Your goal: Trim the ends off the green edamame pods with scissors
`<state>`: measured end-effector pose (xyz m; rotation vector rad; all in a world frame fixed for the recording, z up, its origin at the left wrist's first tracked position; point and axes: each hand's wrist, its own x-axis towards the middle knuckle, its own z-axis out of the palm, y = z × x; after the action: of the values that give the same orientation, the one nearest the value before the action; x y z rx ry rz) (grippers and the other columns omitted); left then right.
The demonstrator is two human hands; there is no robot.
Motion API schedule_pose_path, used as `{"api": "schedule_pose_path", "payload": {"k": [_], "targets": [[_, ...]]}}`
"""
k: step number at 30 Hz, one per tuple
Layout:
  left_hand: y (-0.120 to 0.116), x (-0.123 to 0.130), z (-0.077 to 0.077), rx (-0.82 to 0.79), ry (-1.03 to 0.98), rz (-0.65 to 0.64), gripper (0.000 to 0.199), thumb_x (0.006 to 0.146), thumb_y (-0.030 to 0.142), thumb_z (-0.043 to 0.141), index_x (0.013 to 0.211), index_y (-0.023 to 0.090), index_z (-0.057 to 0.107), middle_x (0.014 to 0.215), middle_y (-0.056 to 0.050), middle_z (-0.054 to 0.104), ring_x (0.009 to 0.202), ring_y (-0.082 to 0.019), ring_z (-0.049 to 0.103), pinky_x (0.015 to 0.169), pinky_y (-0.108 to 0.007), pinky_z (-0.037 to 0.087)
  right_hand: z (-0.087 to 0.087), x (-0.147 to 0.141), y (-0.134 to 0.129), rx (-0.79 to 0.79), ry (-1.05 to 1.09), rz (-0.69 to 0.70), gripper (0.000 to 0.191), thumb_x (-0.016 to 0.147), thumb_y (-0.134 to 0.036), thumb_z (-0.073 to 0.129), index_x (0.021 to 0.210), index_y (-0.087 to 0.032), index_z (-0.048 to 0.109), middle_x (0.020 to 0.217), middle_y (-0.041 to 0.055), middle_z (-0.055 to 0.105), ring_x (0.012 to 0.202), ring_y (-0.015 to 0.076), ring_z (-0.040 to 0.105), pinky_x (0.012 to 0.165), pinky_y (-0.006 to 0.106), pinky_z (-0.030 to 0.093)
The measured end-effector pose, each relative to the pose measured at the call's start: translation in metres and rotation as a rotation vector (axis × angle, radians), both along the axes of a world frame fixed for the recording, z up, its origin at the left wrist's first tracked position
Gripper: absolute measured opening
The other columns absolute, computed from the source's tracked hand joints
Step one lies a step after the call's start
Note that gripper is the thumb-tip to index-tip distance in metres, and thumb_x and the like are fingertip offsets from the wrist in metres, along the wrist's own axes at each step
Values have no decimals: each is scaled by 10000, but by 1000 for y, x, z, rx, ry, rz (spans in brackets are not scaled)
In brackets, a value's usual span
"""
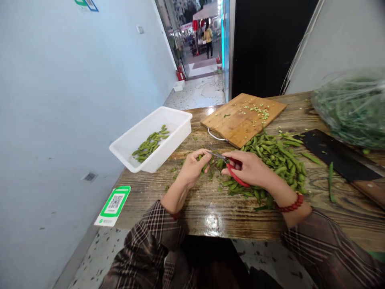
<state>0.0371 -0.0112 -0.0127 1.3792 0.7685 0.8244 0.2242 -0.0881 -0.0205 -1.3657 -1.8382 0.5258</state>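
Observation:
My left hand point(195, 166) is closed on a green bean pod point(200, 158) above the wooden table. In my right hand point(251, 166) are red-handled scissors point(236, 175), their blades pointing left to the fingertips of my left hand. A large pile of green pods point(285, 160) lies under and beyond my right hand. To the left stands a white plastic tub point(180, 134) with several pods point(152, 144) inside. Small green trimmings are scattered on the table between the tub and the pile.
A wooden cutting board point(228, 120) with chopped bits lies behind the pile. At the right are a cleaver point(339, 154) and a clear bag of greens point(355, 108). A QR card point(114, 205) sits at the table's left edge. Outside the doorway, a person point(208, 38) is visible.

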Motion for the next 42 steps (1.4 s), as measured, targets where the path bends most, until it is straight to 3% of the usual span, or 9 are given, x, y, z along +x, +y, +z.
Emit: {"api": "schedule_pose_path", "payload": {"k": [5, 11, 19, 27, 34, 42], "targets": [[-4, 1, -2, 9, 16, -26, 328, 715, 420, 728, 844, 135, 629, 605, 47, 522, 418, -31, 423, 431, -184, 321, -2, -2, 0, 34, -21, 15, 257, 793, -411, 669, 930, -194, 672, 731, 9, 572, 617, 128, 498, 589, 252, 407], [-6, 1, 3, 29, 51, 16, 311, 647, 360, 786, 811, 128, 660, 801, -6, 606, 516, -42, 464, 414, -174, 367, -3, -2, -2, 34, -19, 7, 267, 806, -403, 654, 956, -183, 674, 697, -1, 545, 588, 118, 458, 563, 241, 373], [-5, 0, 4, -78, 25, -40, 264, 655, 320, 783, 743, 123, 631, 577, 46, 528, 414, -26, 397, 392, -174, 299, -1, 0, -3, 17, -66, 39, 214, 823, -372, 627, 877, -174, 687, 612, -24, 507, 559, 109, 423, 540, 227, 327], [-4, 0, 7, -208, -31, -36, 277, 636, 267, 785, 701, 128, 554, 516, 67, 485, 367, -17, 391, 377, -158, 242, 4, 0, -4, -21, -91, 47, 199, 822, -350, 618, 846, -166, 691, 608, -16, 557, 551, 111, 457, 537, 225, 342], [3, -4, 5, -291, -177, -15, 259, 681, 247, 739, 825, 145, 548, 706, 1, 645, 417, -21, 444, 393, -143, 256, -1, 1, -1, 40, -45, -111, 419, 790, -431, 654, 1113, -163, 645, 752, 26, 609, 634, 149, 534, 616, 267, 439], [-6, 2, 3, -277, -175, -66, 275, 685, 241, 751, 846, 144, 550, 694, -5, 668, 420, -33, 464, 405, -149, 289, -3, -4, -1, 58, -69, -28, 361, 797, -424, 658, 1070, -188, 635, 793, 31, 594, 674, 153, 529, 641, 279, 448]]}}
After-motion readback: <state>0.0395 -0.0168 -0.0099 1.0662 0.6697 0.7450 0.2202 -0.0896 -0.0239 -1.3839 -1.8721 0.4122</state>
